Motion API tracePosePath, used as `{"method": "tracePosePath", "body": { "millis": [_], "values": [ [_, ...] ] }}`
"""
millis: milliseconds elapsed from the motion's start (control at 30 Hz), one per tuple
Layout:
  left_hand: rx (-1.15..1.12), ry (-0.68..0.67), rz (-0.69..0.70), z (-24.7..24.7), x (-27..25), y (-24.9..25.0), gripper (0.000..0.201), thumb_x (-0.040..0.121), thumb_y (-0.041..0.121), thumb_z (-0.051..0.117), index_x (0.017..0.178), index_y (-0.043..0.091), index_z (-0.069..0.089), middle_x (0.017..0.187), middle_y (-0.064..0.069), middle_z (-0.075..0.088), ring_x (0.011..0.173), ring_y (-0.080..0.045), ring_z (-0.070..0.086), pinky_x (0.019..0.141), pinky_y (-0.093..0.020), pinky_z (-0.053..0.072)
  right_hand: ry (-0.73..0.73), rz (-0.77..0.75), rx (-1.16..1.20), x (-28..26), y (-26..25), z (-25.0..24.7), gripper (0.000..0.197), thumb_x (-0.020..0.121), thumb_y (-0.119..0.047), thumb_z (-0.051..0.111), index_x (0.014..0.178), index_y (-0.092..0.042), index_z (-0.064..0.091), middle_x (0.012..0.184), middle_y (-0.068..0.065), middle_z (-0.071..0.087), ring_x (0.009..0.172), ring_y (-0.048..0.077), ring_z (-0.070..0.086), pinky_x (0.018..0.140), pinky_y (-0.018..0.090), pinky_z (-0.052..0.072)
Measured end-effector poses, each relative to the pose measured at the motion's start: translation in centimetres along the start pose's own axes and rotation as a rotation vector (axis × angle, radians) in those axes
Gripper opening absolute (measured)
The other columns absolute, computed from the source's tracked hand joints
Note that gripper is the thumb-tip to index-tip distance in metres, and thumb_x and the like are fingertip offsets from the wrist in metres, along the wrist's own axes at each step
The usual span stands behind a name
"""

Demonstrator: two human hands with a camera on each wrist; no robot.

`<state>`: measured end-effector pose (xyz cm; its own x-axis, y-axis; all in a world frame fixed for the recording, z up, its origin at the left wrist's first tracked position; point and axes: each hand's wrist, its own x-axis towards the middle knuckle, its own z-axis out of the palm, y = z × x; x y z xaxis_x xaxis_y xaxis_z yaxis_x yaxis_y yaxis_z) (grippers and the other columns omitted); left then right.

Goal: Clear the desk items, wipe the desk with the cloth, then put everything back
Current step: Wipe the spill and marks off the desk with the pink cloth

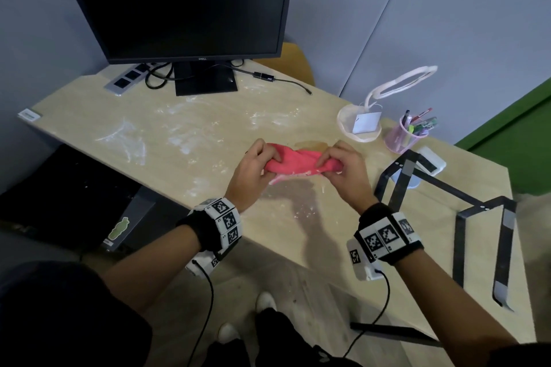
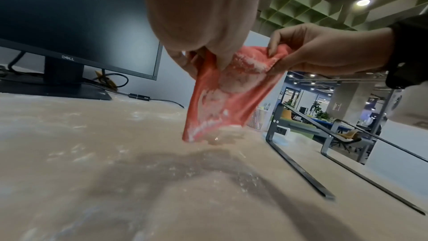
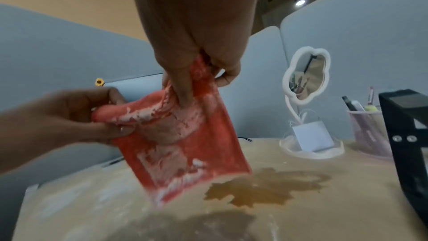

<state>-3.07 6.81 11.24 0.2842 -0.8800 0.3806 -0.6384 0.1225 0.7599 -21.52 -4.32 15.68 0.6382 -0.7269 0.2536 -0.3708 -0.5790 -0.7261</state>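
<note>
A pink cloth, caked with white powder, is held stretched between both hands just above the middle of the wooden desk. My left hand pinches its left end and my right hand pinches its right end. In the left wrist view the cloth hangs from my left hand and its lower edge reaches the desktop. In the right wrist view the cloth hangs from my right hand, beside a brown liquid spill. White powder smears cover the desk.
A black monitor and a power strip stand at the back left. A white flower-shaped mirror, a pink pen cup, a small white device and a dark metal laptop stand crowd the right side.
</note>
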Motion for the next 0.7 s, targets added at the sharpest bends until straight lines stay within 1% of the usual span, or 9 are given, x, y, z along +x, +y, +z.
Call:
{"method": "tracePosePath", "body": {
  "millis": [67, 133, 200, 267, 333, 433, 500, 567, 700],
  "values": [
    [-0.005, 0.01, 0.024, 1.2, -0.3, 0.1, 0.018, 0.079, -0.003, 0.064, 0.092, 0.006, 0.056, 0.095, 0.005, 0.042, 0.082, -0.008, 0.045, 0.071, -0.012, 0.04, -0.005, -0.066, -0.053, -0.5, 0.9, -0.2, 0.025, 0.059, 0.019, 0.063, 0.068, -0.005, 0.064, 0.079, 0.003, 0.051, 0.07, 0.01, 0.049, 0.063, 0.022, 0.044],
    [0.007, -0.049, -0.04, 2.6, -1.6, -0.5, 0.02, 0.079, -0.001, 0.065, 0.094, 0.008, 0.056, 0.097, 0.009, 0.041, 0.085, -0.003, 0.046, 0.072, -0.009, 0.041, -0.114, -0.07, -0.095, -1.9, 2.1, 0.0, 0.027, 0.061, 0.018, 0.062, 0.068, -0.007, 0.062, 0.082, -0.004, 0.05, 0.072, 0.01, 0.048, 0.065, 0.022, 0.045],
    [0.08, -0.25, -0.204, 4.2, -4.0, -2.3, 0.023, 0.077, 0.006, 0.069, 0.094, 0.015, 0.056, 0.101, 0.013, 0.041, 0.093, -0.004, 0.049, 0.076, -0.009, 0.042, -0.399, 0.076, -0.21, -3.9, 4.0, 0.6, 0.023, 0.069, 0.01, 0.066, 0.079, -0.011, 0.063, 0.091, -0.011, 0.048, 0.083, 0.008, 0.048, 0.08, 0.027, 0.049],
    [0.137, -0.523, -0.345, 5.3, -6.4, -4.4, 0.03, 0.07, 0.015, 0.071, 0.095, 0.024, 0.055, 0.108, 0.009, 0.045, 0.103, -0.015, 0.052, 0.083, -0.02, 0.046, -0.692, 0.264, -0.345, -5.7, 6.1, 1.5, 0.028, 0.075, -0.002, 0.07, 0.098, -0.016, 0.065, 0.1, -0.01, 0.046, 0.097, 0.011, 0.046, 0.097, 0.034, 0.044],
    [0.142, -0.662, -0.378, 5.7, -8.1, -5.5, 0.043, 0.061, 0.028, 0.069, 0.102, 0.026, 0.054, 0.114, 0.004, 0.047, 0.102, -0.015, 0.048, 0.084, -0.029, 0.047, -0.788, 0.372, -0.405, -6.9, 7.5, 2.2, 0.032, 0.076, -0.014, 0.072, 0.105, -0.024, 0.064, 0.103, -0.005, 0.043, 0.105, 0.017, 0.044, 0.099, 0.041, 0.04],
    [0.015, -0.493, -0.474, 5.9, -8.1, -4.8, 0.039, 0.064, 0.039, 0.063, 0.097, 0.021, 0.05, 0.092, 0.006, 0.049, 0.077, -0.008, 0.047, 0.066, -0.024, 0.042, -0.619, 0.507, -0.311, -6.7, 8.0, 3.4, 0.022, 0.079, -0.023, 0.069, 0.098, -0.023, 0.058, 0.102, 0.0, 0.043, 0.106, 0.025, 0.048, 0.095, 0.042, 0.043],
    [0.004, -0.313, -0.628, 6.3, -7.4, -4.3, 0.033, 0.074, 0.038, 0.061, 0.09, 0.015, 0.043, 0.081, 0.002, 0.047, 0.067, -0.012, 0.045, 0.059, -0.026, 0.039, -0.499, 0.597, -0.244, -6.1, 7.9, 4.4, 0.036, 0.081, -0.023, 0.068, 0.111, -0.013, 0.051, 0.112, 0.006, 0.043, 0.106, 0.024, 0.049, 0.098, 0.039, 0.045],
    [0.091, -0.229, -0.772, 6.7, -6.7, -4.5, 0.035, 0.084, 0.04, 0.057, 0.094, 0.012, 0.04, 0.085, -0.003, 0.047, 0.069, -0.017, 0.048, 0.06, -0.029, 0.039, -0.429, 0.649, -0.245, -5.4, 7.5, 5.7, 0.053, 0.081, -0.032, 0.069, 0.118, -0.007, 0.041, 0.116, 0.009, 0.04, 0.107, 0.024, 0.046, 0.098, 0.04, 0.045],
    [0.275, -0.26, -0.933, 7.3, -5.4, -4.8, 0.052, 0.088, 0.049, 0.054, 0.106, 0.001, 0.05, 0.1, -0.012, 0.055, 0.087, -0.027, 0.058, 0.069, -0.033, 0.044, -0.301, 0.755, -0.211, -4.3, 7.4, 8.0, 0.071, 0.074, -0.04, 0.075, 0.122, -0.006, 0.034, 0.116, 0.011, 0.04, 0.108, 0.028, 0.045, 0.097, 0.045, 0.047]
  ]
}}
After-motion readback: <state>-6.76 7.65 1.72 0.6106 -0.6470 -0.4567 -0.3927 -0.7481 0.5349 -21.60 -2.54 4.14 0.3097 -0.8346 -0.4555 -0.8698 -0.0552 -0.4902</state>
